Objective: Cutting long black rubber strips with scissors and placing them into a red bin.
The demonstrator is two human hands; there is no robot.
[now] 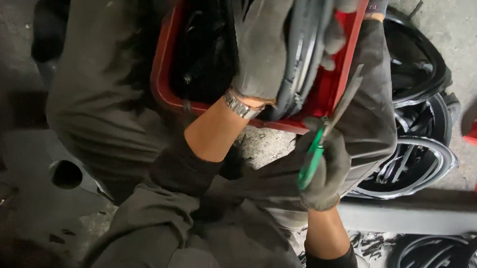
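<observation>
While the gloved left hand (pixel 267 43) clamps a bundle of black rubber cords (pixel 305 47) over the red plastic crate (pixel 167 57), steadying it, the gloved right hand (pixel 325 168) just below the crate grips green-handled scissors (pixel 321 137), blades angled up toward the bundle.

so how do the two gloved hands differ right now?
The left hand is stretched forward over the red crate, gripping a bundle of black rubber strips; the right hand sits nearer the body, below the crate's edge. The left hand shows its back with a wristwatch; the right hand is closed on green-handled scissors, blades pointing up. Both wear dark grey gloves.
</observation>
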